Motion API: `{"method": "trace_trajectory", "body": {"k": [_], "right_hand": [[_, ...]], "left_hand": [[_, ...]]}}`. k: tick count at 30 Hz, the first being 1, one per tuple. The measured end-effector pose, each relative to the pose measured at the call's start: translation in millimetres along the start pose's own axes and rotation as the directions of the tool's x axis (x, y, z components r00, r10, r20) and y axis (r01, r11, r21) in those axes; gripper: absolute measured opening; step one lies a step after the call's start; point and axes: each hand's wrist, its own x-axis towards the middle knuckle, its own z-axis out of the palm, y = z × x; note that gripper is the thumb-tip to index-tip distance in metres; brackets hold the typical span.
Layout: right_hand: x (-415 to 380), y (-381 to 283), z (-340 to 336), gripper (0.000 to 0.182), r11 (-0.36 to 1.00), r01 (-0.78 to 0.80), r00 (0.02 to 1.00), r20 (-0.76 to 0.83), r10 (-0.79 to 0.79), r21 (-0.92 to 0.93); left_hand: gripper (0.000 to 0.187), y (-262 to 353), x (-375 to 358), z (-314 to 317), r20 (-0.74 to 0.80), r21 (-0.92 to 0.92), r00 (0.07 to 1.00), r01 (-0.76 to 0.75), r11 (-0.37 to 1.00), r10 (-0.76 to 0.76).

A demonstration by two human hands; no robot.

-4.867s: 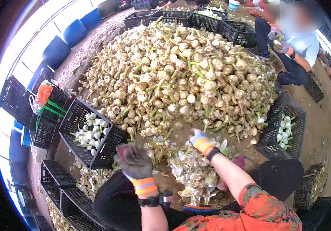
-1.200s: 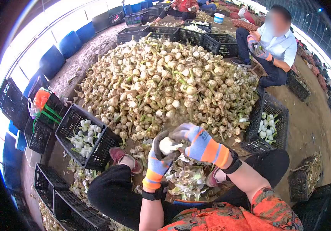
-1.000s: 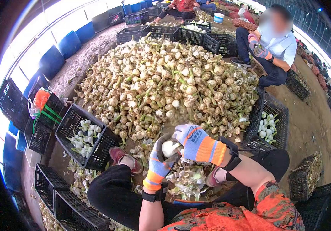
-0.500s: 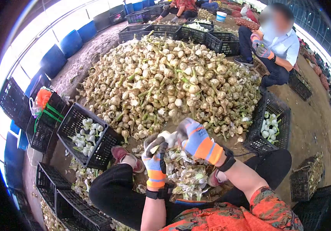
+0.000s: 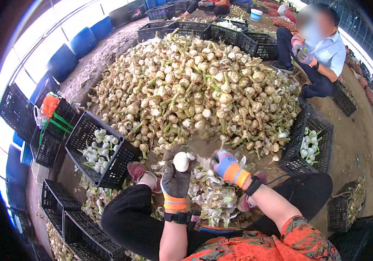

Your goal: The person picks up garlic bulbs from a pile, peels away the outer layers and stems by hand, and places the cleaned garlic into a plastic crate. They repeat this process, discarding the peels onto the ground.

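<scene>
A clean white garlic bulb (image 5: 180, 161) rests in my left hand (image 5: 176, 178), palm up, with the gloved fingers curled around it. To the right of it, apart from the bulb, is my right hand (image 5: 227, 165) in its orange and blue glove. Its fingers are curled in and slightly blurred, and whatever they hold is hidden. Below and between both hands lies a heap of garlic skins (image 5: 214, 195). Just beyond them rises a large pile of untrimmed garlic (image 5: 195, 91) with dirty skins and stalks.
A black crate (image 5: 123, 167) with white garlic bulbs stands at my left, tilted. Another crate (image 5: 288, 163) with peeled bulbs is at my right. A co-worker (image 5: 325, 56) sits at the back right. Stacked crates (image 5: 86, 237) and blue barrels (image 5: 62, 61) line the left.
My right hand has moved right and down, away from the bulb. My left hand has turned palm up, so the white bulb now shows fully. The view has shifted slightly.
</scene>
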Motion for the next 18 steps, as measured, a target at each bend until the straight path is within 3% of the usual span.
{"method": "trace_trajectory", "body": {"k": [1,2,3,4,5,7,9,11,13,15,16,17,18], "right_hand": [[-6.8,0.4,8.1,0.037,0.991,0.122,0.992,0.031,-0.12,-0.052],[-10.8,2.1,13.6,0.032,0.979,0.136,0.947,0.309,-0.084,-0.149],[-15.3,16.9,35.2,0.028,0.945,0.246,0.888,0.442,-0.131,-0.213],[-18.5,23.0,45.3,0.028,0.926,0.32,0.747,0.655,-0.115,-0.202],[-22.8,36.9,64.6,0.029,0.916,0.33,0.677,0.733,-0.059,-0.23],[-15.2,52.6,75.8,0.033,0.92,0.318,0.675,0.736,-0.049,-0.23],[18.7,70.1,91.0,0.035,0.991,0.052,0.876,0.482,0.014,-0.123],[71.6,66.8,84.1,0.038,1.0,-0.003,0.995,0.101,0.006,-0.025],[125.8,48.8,79.1,0.039,0.998,-0.063,0.98,-0.188,0.064,0.016],[166.9,19.2,76.5,0.038,1.0,-0.016,0.984,-0.179,0.019,0.014],[191.5,13.2,96.5,0.038,0.997,-0.006,0.981,-0.193,0.02,0.072],[215.7,7.6,117.8,0.038,0.992,0.006,0.978,-0.206,0.021,0.129],[230.6,-10.4,117.3,0.04,0.982,-0.127,0.992,0.012,0.127,0.139]], "left_hand": [[0.033,2.4,3.2,-3.3,-0.007,0.001,1.0,-0.002,1.0,0.002],[0.031,4.8,6.9,-6.0,-0.068,-0.084,0.997,-0.045,0.995,0.039],[0.03,8.1,10.7,-10.1,-0.133,-0.166,0.989,-0.091,0.982,0.07],[0.027,18.0,17.4,-29.4,-0.247,-0.183,0.967,-0.108,0.977,0.061],[0.028,29.7,25.6,-42.1,-0.313,-0.22,0.947,-0.148,0.964,0.074],[0.046,61.1,37.3,-58.2,-0.297,-0.02,0.904,-0.329,0.944,0.309],[0.072,99.1,42.3,-46.2,0.047,-0.297,0.972,-0.208,0.932,0.232],[0.088,109.4,41.2,-18.6,-0.2,-0.142,0.907,-0.402,0.904,0.372],[0.082,105.3,41.2,-30.2,-0.213,-0.087,0.927,-0.333,0.939,0.309],[0.065,88.1,41.8,-62.5,-0.307,-0.014,0.894,-0.346,0.938,0.326],[0.046,73.8,42.0,-43.7,-0.287,-0.036,0.917,-0.299,0.954,0.277],[0.04,64.0,44.5,-41.7,-0.517,0.019,0.825,-0.255,0.967,0.227],[0.039,58.3,44.4,-57.2,-0.499,0.043,0.839,-0.228,0.973,0.219]]}}
